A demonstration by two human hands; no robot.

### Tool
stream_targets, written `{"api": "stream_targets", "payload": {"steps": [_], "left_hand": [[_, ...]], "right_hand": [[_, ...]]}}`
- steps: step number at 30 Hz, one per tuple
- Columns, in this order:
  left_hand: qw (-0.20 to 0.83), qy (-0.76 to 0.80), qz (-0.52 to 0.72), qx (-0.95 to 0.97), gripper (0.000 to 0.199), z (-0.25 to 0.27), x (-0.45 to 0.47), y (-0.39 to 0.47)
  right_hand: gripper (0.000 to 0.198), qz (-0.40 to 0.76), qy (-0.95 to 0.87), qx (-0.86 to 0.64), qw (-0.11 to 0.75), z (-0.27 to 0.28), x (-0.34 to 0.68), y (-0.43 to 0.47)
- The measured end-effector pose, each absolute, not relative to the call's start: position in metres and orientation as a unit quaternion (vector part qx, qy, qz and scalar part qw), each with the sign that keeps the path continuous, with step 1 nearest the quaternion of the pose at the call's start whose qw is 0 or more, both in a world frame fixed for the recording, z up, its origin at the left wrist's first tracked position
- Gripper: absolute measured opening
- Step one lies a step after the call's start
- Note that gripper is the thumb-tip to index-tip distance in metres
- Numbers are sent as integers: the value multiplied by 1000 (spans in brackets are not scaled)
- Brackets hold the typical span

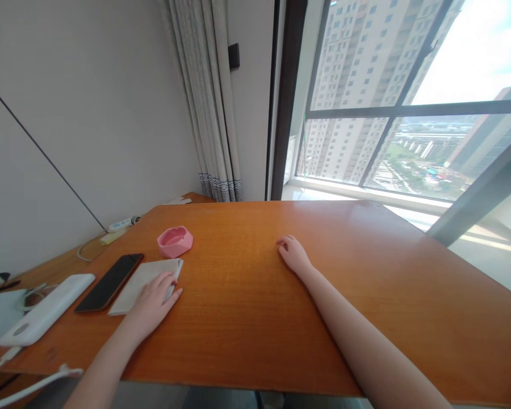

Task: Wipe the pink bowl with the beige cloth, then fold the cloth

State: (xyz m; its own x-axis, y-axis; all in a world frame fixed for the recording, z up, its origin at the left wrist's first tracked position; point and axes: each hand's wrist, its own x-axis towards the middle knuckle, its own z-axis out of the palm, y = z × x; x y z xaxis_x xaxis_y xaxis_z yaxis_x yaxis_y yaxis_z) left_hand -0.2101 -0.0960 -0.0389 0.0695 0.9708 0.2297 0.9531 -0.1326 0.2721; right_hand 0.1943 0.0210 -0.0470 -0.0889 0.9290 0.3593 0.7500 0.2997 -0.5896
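Note:
My left hand (154,302) lies palm down over the right side of a folded pale cloth (138,281). Its fingers rest spread on the cloth, and the thumb reaches out over the wooden table. Just left of the cloth is a dark smartphone (111,282), and behind it sits a pink angular ashtray-like dish (175,242). Around the table's middle, my right hand (294,254) rests on the bare wood, fingers loosely bent and slightly apart, holding nothing.
The orange-brown table (238,335) fills the foreground. At its left are a long white device (46,309) with a cable and a white power strip (123,224) by the wall. A curtain (213,113) and large window (396,113) stand beyond.

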Motion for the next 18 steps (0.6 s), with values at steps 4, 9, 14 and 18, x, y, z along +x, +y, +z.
{"api": "stream_targets", "payload": {"steps": [4, 9, 14, 18], "left_hand": [[42, 666, 181, 723, 36, -29, -205, -83], [74, 598, 213, 769, 24, 10, -133, -66], [221, 498, 228, 807, 22, 22, -18, -16], [314, 563, 267, 716, 18, -7, 51, 27]], "right_hand": [[25, 116, -753, -571, 306, -44, 189, 17], [25, 69, -708, -656, 252, -44, 178, 14], [25, 1, -694, -687, 214, -41, 167, 22], [23, -7, -674, -707, 215, -39, 166, 27]]}}
